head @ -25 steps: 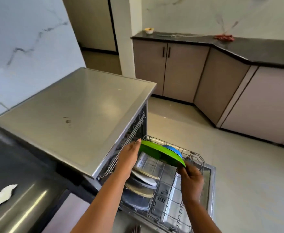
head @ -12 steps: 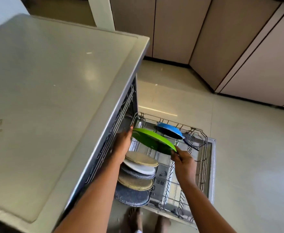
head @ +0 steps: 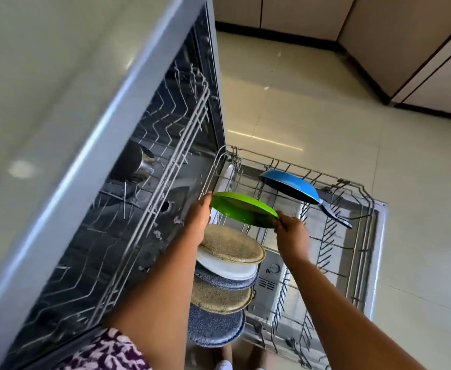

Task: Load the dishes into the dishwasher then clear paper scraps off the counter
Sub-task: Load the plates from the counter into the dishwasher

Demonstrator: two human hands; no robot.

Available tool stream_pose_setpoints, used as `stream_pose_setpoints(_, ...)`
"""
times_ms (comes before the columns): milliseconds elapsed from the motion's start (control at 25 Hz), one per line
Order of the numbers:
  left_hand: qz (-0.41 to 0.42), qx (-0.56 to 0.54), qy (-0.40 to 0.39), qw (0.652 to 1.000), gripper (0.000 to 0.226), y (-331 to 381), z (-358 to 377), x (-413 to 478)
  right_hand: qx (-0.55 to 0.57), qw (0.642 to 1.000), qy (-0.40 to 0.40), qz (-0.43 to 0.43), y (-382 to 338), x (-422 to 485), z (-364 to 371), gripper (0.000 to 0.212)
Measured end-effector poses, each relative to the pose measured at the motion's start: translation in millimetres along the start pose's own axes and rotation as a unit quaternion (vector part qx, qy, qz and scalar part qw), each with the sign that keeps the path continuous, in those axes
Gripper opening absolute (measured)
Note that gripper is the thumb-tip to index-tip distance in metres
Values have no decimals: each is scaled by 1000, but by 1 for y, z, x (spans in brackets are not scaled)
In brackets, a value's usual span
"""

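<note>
Both hands hold a green plate (head: 243, 210) tilted over the pulled-out lower rack (head: 363, 236) of the open dishwasher. My left hand (head: 199, 220) grips its left rim, and my right hand (head: 290, 231) pinches its right rim. Just below the green plate, several plates stand slotted in a row: a speckled tan plate (head: 232, 245), a white plate (head: 227, 268), then blue and tan ones nearer me. A blue frying pan (head: 290, 186) leans at the far end of the rack, handle pointing right.
The dishwasher's steel top (head: 45, 76) fills the left. Its upper rack (head: 149, 161) sits inside, with a metal cup (head: 141, 162) in it. Cabinet doors (head: 419, 44) line the far wall beyond a tiled floor (head: 326, 116). My feet show below the rack.
The view has tipped down and closer to the rack. The green plate has sunk lower toward the row of plates, both hands still on its rims.
</note>
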State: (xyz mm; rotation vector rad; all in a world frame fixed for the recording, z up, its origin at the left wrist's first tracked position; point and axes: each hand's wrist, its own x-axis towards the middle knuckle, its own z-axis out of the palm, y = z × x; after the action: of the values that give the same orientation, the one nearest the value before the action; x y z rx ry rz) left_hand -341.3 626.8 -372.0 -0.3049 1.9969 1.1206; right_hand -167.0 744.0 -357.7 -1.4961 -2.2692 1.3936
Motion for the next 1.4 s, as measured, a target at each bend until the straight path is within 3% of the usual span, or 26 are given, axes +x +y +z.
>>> stream_pose_setpoints(240,-8,-19,2,1000,26,-34,18,64,-16,1000,-6,-2,35,34,44,33)
stream_pose_setpoints(440,-13,-12,16,1000,55,-48,16,87,-14,1000,-10,-15,45,44,60,32)
stream_pose_setpoints(640,-34,-51,8,998,32,-46,18,86,-28,998,5,-47,44,42,60,33)
stream_pose_setpoints(720,-47,-72,8,996,32,-48,18,85,-40,997,13,-61,45,40,62,33)
stream_pose_setpoints(840,-78,-57,7,995,44,-58,19,85,-60,996,-36,-45,58,36,70,28)
stream_pose_setpoints(960,-83,38,6,996,49,-58,23,79,-97,989,-107,-30,76,26,75,27)
stream_pose_setpoints(1080,-90,21,25,995,53,-55,25,83,-86,990,-107,-28,75,27,77,32)
stream_pose_setpoints(1160,-93,2,40,995,47,-52,25,81,-90,988,-118,-31,69,29,78,36)
stream_pose_setpoints(1280,-94,-32,57,993,19,-48,25,71,-81,989,-126,-12,63,23,75,44)
stream_pose_setpoints(1400,-72,-36,76,994,22,-43,18,56,-72,991,-110,9,57,10,71,47)
